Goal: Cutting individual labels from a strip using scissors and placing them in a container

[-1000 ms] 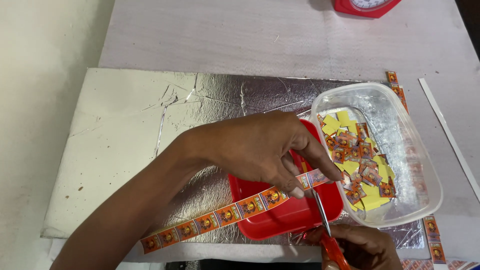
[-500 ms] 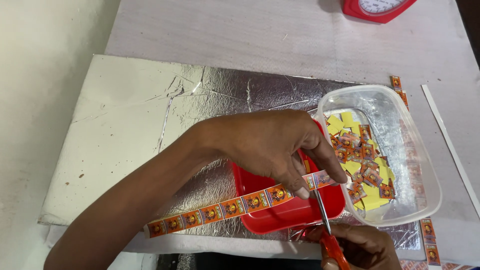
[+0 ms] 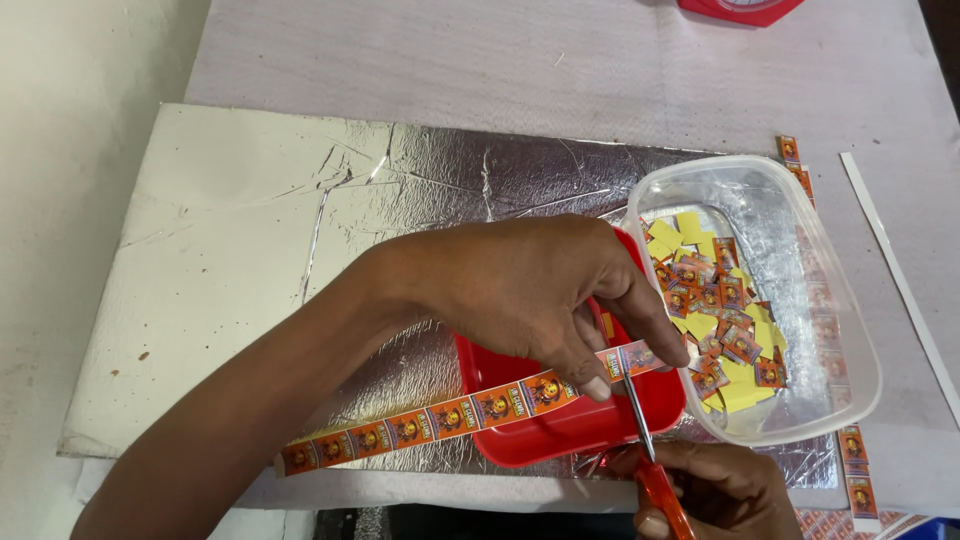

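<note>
Over the red tray (image 3: 560,435), the left hand (image 3: 530,285) pinches the label strip (image 3: 450,415) while the right hand (image 3: 715,490), closed on scissors (image 3: 645,440), snips its end. Many cut labels (image 3: 715,320) fill the tub (image 3: 850,330); most of the strip remains.

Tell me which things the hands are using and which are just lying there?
In use: left hand, paper strip, right hand, scissors, red tray, clear tub of cut pieces.

Lying about: foil board, spare strips, white strip, red thing at the table's far edge.
</note>
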